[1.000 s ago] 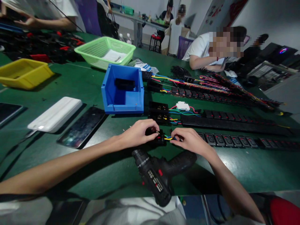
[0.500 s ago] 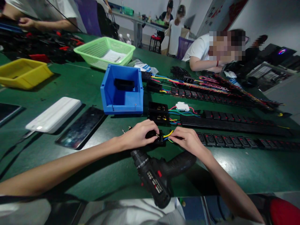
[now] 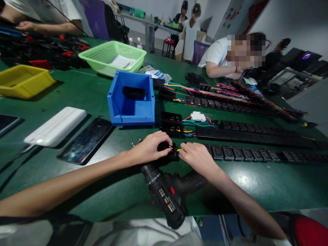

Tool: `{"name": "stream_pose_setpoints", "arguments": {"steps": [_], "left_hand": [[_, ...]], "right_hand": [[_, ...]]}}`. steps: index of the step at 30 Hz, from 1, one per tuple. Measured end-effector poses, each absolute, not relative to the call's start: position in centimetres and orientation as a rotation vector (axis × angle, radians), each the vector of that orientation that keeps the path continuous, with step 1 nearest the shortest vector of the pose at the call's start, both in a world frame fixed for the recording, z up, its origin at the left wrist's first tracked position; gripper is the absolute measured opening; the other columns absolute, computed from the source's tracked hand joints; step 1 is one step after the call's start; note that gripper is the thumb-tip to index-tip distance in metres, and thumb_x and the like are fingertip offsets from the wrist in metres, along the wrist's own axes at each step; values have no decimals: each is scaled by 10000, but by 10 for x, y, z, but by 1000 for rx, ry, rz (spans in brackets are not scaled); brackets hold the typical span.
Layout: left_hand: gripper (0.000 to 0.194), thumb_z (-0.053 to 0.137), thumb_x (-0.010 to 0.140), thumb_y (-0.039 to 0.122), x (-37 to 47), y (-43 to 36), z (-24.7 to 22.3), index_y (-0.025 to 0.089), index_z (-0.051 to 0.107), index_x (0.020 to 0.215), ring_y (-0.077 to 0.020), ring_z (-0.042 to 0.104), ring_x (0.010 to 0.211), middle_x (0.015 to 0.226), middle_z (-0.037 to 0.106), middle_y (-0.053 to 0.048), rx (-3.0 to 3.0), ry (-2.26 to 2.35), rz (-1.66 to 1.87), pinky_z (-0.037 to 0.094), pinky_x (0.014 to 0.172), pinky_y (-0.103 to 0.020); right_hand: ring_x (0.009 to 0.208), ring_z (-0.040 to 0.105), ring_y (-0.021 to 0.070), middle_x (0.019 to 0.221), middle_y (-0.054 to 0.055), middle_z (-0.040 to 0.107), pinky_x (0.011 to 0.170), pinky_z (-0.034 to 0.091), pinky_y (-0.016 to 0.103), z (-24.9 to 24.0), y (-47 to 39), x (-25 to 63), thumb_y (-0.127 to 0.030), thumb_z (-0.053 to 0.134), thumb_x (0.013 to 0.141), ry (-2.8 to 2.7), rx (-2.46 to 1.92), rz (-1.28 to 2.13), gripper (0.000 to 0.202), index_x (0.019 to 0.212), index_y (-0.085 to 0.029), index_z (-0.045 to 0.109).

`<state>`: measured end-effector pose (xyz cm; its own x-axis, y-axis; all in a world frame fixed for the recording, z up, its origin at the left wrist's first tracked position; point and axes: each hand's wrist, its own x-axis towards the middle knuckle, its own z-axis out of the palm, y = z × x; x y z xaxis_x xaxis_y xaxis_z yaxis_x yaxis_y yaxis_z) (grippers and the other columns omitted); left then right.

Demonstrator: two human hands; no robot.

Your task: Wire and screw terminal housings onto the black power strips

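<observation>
My left hand (image 3: 153, 147) curls over a small black socket housing (image 3: 175, 156), its thumb and fingertips pinched on a small brass-coloured metal piece (image 3: 170, 147). Right beside it, my right hand (image 3: 197, 157) pinches the yellow and blue wires (image 3: 179, 150) that run into the housing. Its fingers cover most of their length. A black strip of outlets (image 3: 238, 153) stretches away to the right behind this hand. Below both hands lies a black cordless drill (image 3: 165, 196), its chuck pointing up and left. Part of its handle is under my right hand and wrist.
Behind my hands are two more black housings (image 3: 171, 117) with wired strips. A blue bin (image 3: 132, 102) holds a black part. To the left lie a phone (image 3: 84, 140) and a white power bank (image 3: 56, 126). Another person (image 3: 217, 61) leans over the table's far side.
My right hand has moved left, closer to the housing, and now covers more of the wires. My left hand keeps its pinch at the housing. The view has shifted slightly.
</observation>
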<state>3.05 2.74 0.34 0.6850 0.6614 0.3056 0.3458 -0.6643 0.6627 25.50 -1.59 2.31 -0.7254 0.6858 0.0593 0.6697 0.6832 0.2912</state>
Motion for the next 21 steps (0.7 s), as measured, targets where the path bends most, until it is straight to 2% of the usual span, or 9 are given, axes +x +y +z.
{"name": "stream_pose_setpoints", "arguments": {"steps": [8,16,21], "left_hand": [[121,591,859,264,29,30,2,188,616,950,-172,584,904,946,647,-30,2264,791,777,467,838,-317],[102,592,853,246,29,32,-1,173,610,922,-140,591,855,910,641,-13,2159,806,833,480,814,-284],[105,581,865,258,29,28,-1,180,601,934,-151,571,875,922,632,-19,2235,773,825,462,811,-296]], "right_hand": [[709,508,180,803,33,565,564,232,329,16,-13,258,-158,526,926,2868,1138,489,159,771,-167,558],[727,496,174,806,28,557,566,246,325,15,-15,258,-147,560,895,2879,1237,506,135,763,-169,547],[720,485,163,780,32,550,566,249,316,15,-15,260,-159,525,921,2937,1225,526,191,732,-162,553]]}}
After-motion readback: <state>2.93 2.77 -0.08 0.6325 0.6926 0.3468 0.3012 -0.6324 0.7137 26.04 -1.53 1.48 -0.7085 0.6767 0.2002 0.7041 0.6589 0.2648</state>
